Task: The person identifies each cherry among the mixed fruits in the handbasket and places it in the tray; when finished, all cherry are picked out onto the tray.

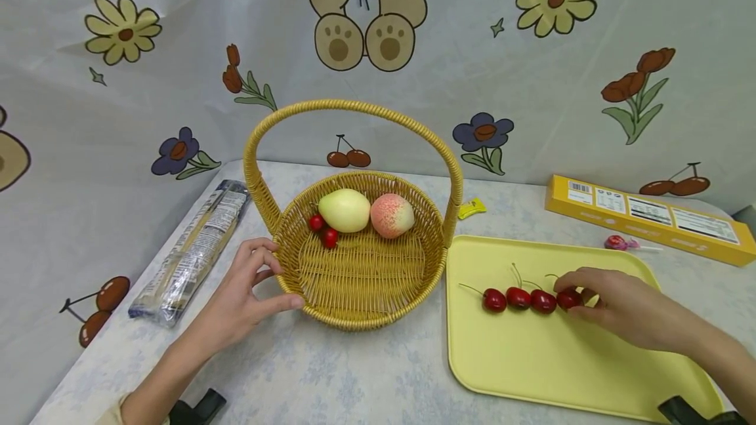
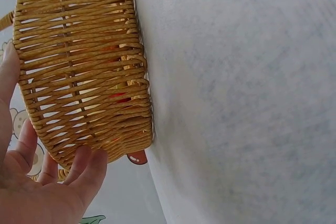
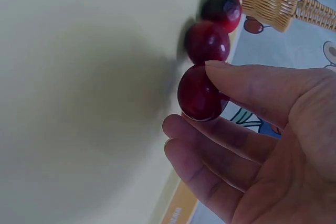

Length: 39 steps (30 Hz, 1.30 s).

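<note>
Tablecloth (image 1: 354, 372), pale and mottled, lies under basket (image 1: 360, 320) and yellow tray (image 1: 531, 366)

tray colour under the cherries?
Pale yellow tray, plain, no pattern; clearest in the head view, four red cherries in a row on it.

We see a plastic-wrapped packet (image 1: 191, 251) lying left of the basket, a long yellow box (image 1: 650, 218) at the far right, a pink lollipop (image 1: 619, 242) beside it, and a small yellow wrapper (image 1: 472, 208).
</note>
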### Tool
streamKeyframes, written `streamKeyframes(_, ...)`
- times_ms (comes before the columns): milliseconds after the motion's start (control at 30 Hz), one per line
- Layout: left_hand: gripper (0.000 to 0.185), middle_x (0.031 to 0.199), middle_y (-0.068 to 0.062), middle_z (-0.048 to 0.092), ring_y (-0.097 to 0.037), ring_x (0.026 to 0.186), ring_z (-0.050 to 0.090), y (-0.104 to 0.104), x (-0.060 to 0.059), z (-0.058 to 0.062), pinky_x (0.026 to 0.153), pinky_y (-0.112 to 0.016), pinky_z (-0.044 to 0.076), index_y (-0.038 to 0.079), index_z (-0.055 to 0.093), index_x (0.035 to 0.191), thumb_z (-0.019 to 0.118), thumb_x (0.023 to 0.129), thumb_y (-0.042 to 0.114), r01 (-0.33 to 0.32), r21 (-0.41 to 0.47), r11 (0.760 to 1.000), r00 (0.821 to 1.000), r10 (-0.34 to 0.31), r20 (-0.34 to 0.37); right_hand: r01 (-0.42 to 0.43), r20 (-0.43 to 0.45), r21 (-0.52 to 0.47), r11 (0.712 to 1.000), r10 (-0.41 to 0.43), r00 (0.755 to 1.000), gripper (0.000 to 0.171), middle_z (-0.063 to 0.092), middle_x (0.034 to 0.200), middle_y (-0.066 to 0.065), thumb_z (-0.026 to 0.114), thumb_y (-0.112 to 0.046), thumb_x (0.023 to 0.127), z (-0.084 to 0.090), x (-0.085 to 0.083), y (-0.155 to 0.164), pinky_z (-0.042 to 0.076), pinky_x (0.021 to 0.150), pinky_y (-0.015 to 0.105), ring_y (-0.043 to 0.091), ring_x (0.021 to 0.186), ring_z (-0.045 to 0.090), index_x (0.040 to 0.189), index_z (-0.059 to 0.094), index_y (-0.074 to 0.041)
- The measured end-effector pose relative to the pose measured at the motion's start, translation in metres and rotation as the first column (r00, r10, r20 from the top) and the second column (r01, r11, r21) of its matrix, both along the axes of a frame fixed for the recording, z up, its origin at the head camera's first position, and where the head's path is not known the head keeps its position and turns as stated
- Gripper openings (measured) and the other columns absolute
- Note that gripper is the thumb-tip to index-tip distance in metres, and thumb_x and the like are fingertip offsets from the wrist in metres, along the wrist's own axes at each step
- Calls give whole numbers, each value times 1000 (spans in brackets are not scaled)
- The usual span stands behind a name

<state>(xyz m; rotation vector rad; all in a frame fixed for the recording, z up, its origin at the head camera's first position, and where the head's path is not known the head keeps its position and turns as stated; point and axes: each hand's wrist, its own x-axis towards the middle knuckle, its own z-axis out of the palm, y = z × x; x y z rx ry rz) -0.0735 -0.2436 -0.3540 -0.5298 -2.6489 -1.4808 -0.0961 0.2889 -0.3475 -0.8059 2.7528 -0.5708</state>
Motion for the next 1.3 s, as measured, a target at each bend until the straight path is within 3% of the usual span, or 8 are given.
streamKeyframes(367,40,132,-13,34,-25,115,41,0,0,1,96,-50,48,5,48,95,84,78,8,-3,-1,1000,1000,3,4,-3,45,33,999,1,999,32,65,103,-8,80,-11,81,-7,-2,2,54,67,25,-1,82,56,111,69,-10)
streamKeyframes(567,40,133,-14,34,-26,114,42,1,0,0,97,-51,48,5,48,95,84,78,8,0,-4,1000,1000,0,3,42,88,95,995,-50,995,37,66,111,0,76,-16,86,7,1,4,52,63,23,-2,78,57,120,65,-5)
streamKeyframes(800,40,133,-14,34,-27,116,41,0,0,-1,97,-51,48,5,48,96,84,79,8,-3,-1,1000,1000,3,6,46,-29,134,990,-42,999,32,66,105,-6,76,-15,87,31,9,-10,47,56,22,-5,74,53,117,68,-9)
streamKeyframes(1100,41,134,-15,34,-29,117,42,-1,0,-1,97,-53,48,5,48,95,85,78,8,-7,1,1000,1000,7,10,-134,-220,-38,990,123,968,29,63,108,-10,74,-6,87,56,10,-82,54,63,23,-4,82,58,114,69,-16)
streamKeyframes(1300,41,133,-14,34,-27,116,41,0,0,0,96,-53,48,5,48,95,85,78,8,-1,-1,1000,1000,1,1,-287,-254,-112,951,252,934,28,60,110,-9,69,-6,91,76,1,-139,54,68,25,-2,79,58,117,66,-16)
